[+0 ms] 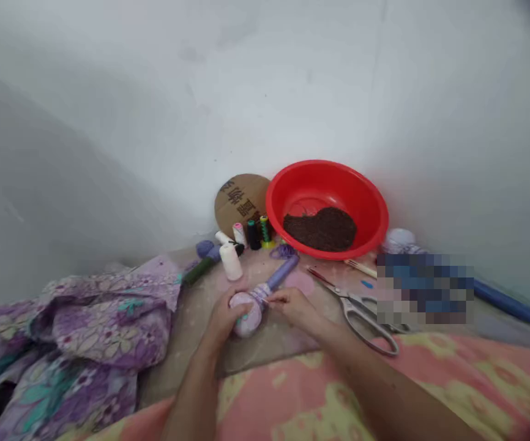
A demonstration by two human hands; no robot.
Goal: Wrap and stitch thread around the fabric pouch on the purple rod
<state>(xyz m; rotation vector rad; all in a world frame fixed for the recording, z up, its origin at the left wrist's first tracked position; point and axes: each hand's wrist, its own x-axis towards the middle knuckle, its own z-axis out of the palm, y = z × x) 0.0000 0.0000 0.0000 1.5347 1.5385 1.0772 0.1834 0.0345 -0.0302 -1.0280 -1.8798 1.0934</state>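
My left hand (223, 315) is closed around the round, pale floral cloth-covered head (245, 318) of a stick, its thumb across the front. The stick's purple handle (283, 272) points away toward the back right. At the neck, the cloth is gathered in pale and purple folds. Close beside this neck, my right hand (298, 306) is pinched, with its fingertips together; what lies between them is too small to make out. A white thread cone (231, 262) stands just beyond my left hand. Large scissors (352, 300) lie to the right of my right hand.
A red basin (327, 254) holding dark brown grains stands at the back, beside a round cardboard piece (232, 199). Several thread spools (253, 234) stand before it. Purple floral cloth (113, 318) is heaped at left. A blue stick (506, 300) lies at right, partly pixelated.
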